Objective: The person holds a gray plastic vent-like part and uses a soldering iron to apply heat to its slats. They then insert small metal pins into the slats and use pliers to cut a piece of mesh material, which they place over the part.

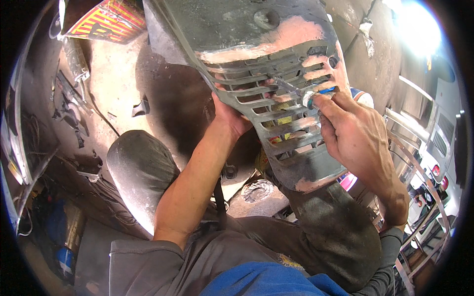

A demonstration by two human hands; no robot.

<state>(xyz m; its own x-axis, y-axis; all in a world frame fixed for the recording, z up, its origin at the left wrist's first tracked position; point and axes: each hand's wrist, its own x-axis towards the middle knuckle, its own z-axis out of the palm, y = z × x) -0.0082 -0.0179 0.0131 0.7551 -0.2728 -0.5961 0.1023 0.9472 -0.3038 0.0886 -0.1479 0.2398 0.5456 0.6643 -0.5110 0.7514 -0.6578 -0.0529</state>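
A dark grey slotted panel (291, 160), like a vehicle's grille, rests tilted over my lap. Patches of pinkish filler (296, 32) cover its upper part, right side and some slats. My left hand (229, 116) grips the panel's left edge from beneath; its fingers show in part through the slots. In my right hand (358, 128), closed over the lower right side, is a slim tool (289, 88) with a thin metal shaft and a white-and-teal collar. Its shaft lies across the middle slats, pointing up and left. The handle is mostly hidden in my fist.
Under the panel is a concrete floor (113, 64) with scattered scraps. A printed red-and-yellow container (106, 22) stands at the upper left. Metal parts (74, 113) lie along the left, and a metal frame (419, 172) stands at right near a white vehicle body (442, 133).
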